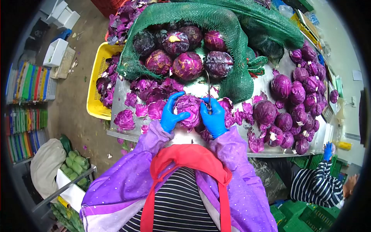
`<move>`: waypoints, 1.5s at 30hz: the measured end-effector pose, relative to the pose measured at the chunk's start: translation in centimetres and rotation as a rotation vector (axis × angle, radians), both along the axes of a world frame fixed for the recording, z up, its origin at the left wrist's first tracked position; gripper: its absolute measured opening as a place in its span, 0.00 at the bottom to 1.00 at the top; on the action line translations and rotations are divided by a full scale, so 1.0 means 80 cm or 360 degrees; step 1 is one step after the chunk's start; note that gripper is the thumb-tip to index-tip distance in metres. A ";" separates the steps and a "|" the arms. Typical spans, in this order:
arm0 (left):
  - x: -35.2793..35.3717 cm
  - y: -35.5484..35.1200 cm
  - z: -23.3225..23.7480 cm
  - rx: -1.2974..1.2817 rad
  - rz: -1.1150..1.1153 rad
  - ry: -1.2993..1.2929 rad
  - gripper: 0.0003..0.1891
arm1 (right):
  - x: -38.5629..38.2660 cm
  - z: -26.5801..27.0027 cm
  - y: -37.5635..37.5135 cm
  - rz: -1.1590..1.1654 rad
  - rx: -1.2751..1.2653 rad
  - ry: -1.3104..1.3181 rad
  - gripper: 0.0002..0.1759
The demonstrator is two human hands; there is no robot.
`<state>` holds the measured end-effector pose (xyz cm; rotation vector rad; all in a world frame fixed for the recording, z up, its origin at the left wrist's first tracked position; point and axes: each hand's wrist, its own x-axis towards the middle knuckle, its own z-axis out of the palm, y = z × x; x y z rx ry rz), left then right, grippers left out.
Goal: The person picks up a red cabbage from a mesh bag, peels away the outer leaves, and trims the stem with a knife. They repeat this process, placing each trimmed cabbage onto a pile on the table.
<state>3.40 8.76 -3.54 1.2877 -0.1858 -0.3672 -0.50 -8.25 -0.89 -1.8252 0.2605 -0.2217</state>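
Note:
My left hand [171, 114], in a blue glove, grips the side of a red cabbage [188, 110] with its thumb across the front. On the other side my right hand [214, 118], also gloved in blue, is closed around a knife [209, 89] and touches the cabbage. The narrow blade points away from me. Loose purple leaves [155, 110] lie around both hands on the metal table [198, 89]. Beyond them, a green mesh bag [234, 83] lies with its mouth open toward me, several whole red cabbages [188, 66] inside.
Several red cabbages [281, 86] are heaped on the table's right side. A yellow crate [94, 87] with purple leaves stands at the left edge. At the lower right are another person's striped sleeve [317, 183] and blue-gloved hand [328, 150]. Stacked colored crates [29, 86] stand far left.

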 end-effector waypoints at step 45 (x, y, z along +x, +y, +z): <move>0.152 0.121 0.054 0.0700 0.0514 -0.0606 0.21 | -0.076 0.019 -0.002 0.0070 0.1065 0.1041 0.16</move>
